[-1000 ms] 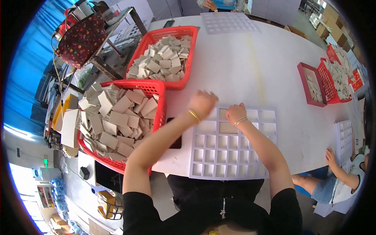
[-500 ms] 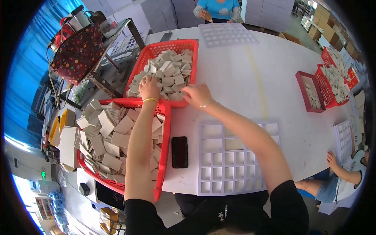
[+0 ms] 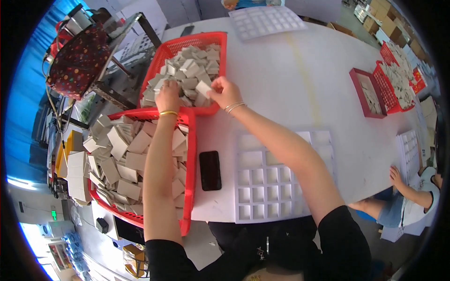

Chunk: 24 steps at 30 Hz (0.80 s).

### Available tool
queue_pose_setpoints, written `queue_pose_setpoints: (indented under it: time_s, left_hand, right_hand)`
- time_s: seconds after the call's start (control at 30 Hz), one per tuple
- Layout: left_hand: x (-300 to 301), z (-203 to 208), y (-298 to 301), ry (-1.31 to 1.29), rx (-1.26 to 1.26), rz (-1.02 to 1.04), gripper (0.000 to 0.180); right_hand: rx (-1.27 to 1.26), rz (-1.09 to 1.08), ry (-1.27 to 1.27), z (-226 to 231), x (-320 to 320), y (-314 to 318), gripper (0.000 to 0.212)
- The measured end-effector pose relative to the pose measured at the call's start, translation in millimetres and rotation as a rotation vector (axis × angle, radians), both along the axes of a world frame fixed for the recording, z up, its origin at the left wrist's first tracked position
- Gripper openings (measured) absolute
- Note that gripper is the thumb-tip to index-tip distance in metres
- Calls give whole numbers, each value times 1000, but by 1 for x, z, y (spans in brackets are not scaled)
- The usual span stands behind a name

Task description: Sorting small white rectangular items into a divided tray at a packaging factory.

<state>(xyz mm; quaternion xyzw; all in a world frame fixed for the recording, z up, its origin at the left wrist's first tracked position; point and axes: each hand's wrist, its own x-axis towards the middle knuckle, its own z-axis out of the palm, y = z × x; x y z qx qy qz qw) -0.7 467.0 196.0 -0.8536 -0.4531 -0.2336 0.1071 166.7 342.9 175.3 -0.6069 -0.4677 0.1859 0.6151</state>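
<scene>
A red plastic basket (image 3: 223,51) at the far left of the table holds many small off-white rectangular blocks (image 3: 191,68). My right hand (image 3: 227,94), at the basket's near right corner, pinches one flat white block (image 3: 204,88) between thumb and fingers. Over the basket's near left part, my left hand (image 3: 167,97) reaches down with fingers curled together among the blocks. Its fingertips are hidden, so whatever they grip cannot be made out. Under my right forearm lies a white compartment tray (image 3: 247,146) with rows of square cells and some larger ones.
A second red basket (image 3: 190,164) of larger off-white pieces stands under my left forearm. Beside it lies a black phone (image 3: 210,170). Another white tray (image 3: 267,22) is at the table's far edge, near a person. Red containers (image 3: 393,89) stand far right; another person (image 3: 415,192) sits at right.
My right hand now holds a white block up at the basket's corner; earlier no block showed in it. My left hand stays in the basket. The whole view has shifted slightly.
</scene>
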Motion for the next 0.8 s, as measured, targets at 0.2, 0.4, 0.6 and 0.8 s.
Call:
queue_pose_setpoints:
  time_s: [0.2,0.4,0.6,0.8]
  left_hand:
    - [-16,17,-22,-253,154,-267,19]
    - [42,28,-147,-379,-150,-535,19]
    - [61,-12,-249,-137,-742,-956,17]
    - [74,-38,-276,489,-744,-904,16]
  right_hand:
    - [-144,83,-145,-2,54,-138,21]
    - [-308,-24,89,-53,94,-281,19]
    - [-415,13,282,-54,78,-327,23]
    - [-308,4,131,-76,79,-342,21]
